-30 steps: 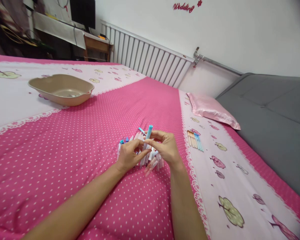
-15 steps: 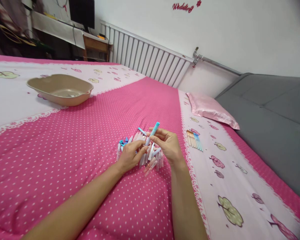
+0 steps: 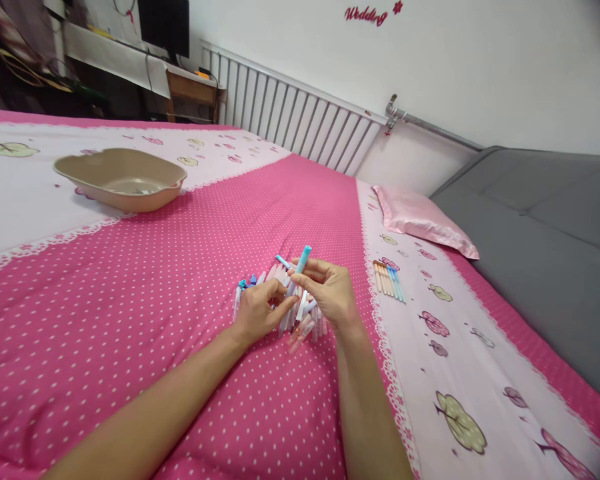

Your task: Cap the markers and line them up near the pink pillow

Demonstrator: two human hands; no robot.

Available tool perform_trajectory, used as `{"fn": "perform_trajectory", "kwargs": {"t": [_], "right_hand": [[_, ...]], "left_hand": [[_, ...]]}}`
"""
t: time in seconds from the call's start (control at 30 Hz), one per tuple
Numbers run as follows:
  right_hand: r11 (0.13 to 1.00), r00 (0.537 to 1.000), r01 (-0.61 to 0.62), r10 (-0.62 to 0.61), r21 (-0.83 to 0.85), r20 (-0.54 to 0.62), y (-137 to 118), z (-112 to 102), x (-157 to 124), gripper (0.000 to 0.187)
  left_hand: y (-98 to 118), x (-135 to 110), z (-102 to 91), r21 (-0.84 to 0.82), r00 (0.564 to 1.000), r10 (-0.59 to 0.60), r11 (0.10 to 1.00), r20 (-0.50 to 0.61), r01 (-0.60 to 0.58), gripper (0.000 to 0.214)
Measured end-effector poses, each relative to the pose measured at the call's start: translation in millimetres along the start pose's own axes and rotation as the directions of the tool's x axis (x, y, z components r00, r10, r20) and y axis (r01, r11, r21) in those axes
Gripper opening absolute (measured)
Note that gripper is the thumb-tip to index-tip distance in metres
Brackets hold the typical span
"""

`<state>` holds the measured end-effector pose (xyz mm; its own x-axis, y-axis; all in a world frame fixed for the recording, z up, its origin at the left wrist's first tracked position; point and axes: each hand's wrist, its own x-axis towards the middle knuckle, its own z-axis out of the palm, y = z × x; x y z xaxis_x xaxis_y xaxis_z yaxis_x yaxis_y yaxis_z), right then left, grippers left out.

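Observation:
A marker pen [image 3: 304, 260] with a light blue cap stands tilted between my two hands, cap end up. My right hand [image 3: 330, 290] grips it near the cap with thumb and fingers. At its pale lower end, the thumb and curled fingers of my left hand [image 3: 261, 308] close around the barrel. Beneath and around both hands lies a loose heap of pens [image 3: 303, 327], mostly pale, some with pink or orange tints; my hands hide part of it. Several blue pieces [image 3: 247, 283] lie at the heap's left side. A light blue pen [image 3: 283, 262] lies at its far edge.
On the right, a row of pens [image 3: 389, 281] with brown, orange and blue ends lies side by side on the bedspread [image 3: 230, 220]. A beige basin [image 3: 145, 201] sits at the far left. Toward the grey headboard [image 3: 535, 220] lies a pink pillow [image 3: 425, 220].
The marker pen and my right hand have shifted slightly to the left. My left thumb and fingers have spread a little around the pen's lower end.

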<state>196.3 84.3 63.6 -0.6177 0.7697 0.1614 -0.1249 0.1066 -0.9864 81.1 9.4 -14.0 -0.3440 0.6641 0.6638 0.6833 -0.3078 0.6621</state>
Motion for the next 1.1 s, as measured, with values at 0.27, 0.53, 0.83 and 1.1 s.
{"fn": "perform_trajectory", "kwargs": {"t": [0.27,0.53,0.83,1.1], "right_hand": [[1.000,0.999,-0.026,0.026,0.002,-0.020,1.2,2.8,-0.5,0.032],[0.997,0.999,0.040,-0.041,-0.060,-0.015,-4.0,-2.5,-0.9,0.046],[0.975,0.980,0.119,-0.146,-0.189,-0.136,-5.0,-15.3,-0.5,0.039],[0.969,0.987,0.110,-0.133,-0.221,-0.092,-5.0,-13.1,0.0,0.036]], "left_hand": [[1.4,0.9,0.0,0.021,1.000,0.011,1.000,-0.023,-0.010,0.029],[1.6,2.0,-3.0,0.050,0.998,-0.034,0.998,-0.053,0.037,0.023],[-7.6,13.6,-27.8,0.167,0.847,-0.384,0.869,-0.367,0.466,0.017],[-9.4,28.0,-49.2,0.480,0.719,-0.627,0.552,-0.301,0.682,0.024]]}}
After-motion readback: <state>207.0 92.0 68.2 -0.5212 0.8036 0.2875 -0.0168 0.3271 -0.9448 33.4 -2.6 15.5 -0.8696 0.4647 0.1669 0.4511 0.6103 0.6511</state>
